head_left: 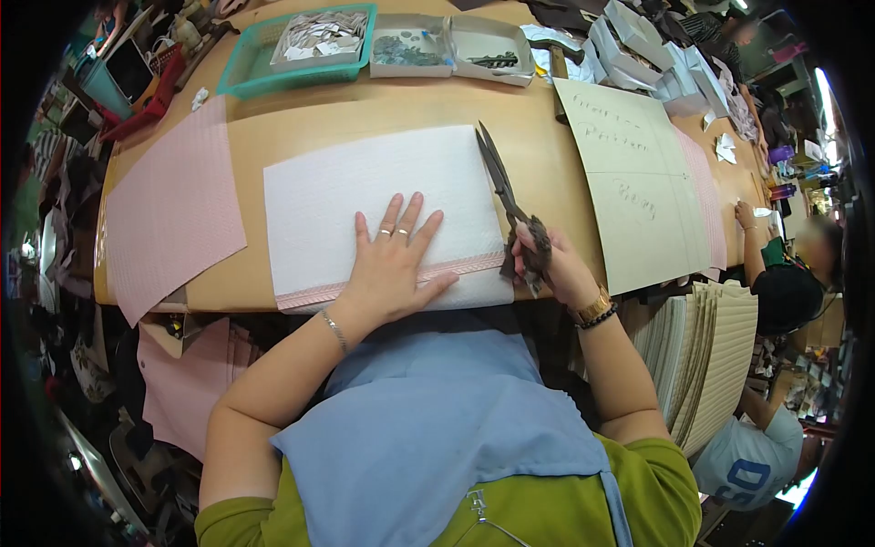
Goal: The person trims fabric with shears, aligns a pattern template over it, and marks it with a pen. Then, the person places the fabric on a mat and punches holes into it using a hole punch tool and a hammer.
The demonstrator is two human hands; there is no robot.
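Note:
My left hand [392, 266] lies flat with fingers spread on a white padded sheet [337, 182]. A narrow pink strip [319, 294] runs along the sheet's near edge, partly under that hand. In my right hand [558, 264] is a pair of large dark scissors [503, 182], their handles wrapped in dark material. The blades point away from me beside the sheet's right edge, and they look nearly closed. Whether they touch the sheet I cannot tell.
A pink sheet [182, 201] lies at left, and a marked card pattern [643, 201] at right. Along the back stand a green basket [246, 59] and white boxes of small parts [410, 46]. Stacked padded sheets [706, 346] hang near my right elbow; other people sit at right.

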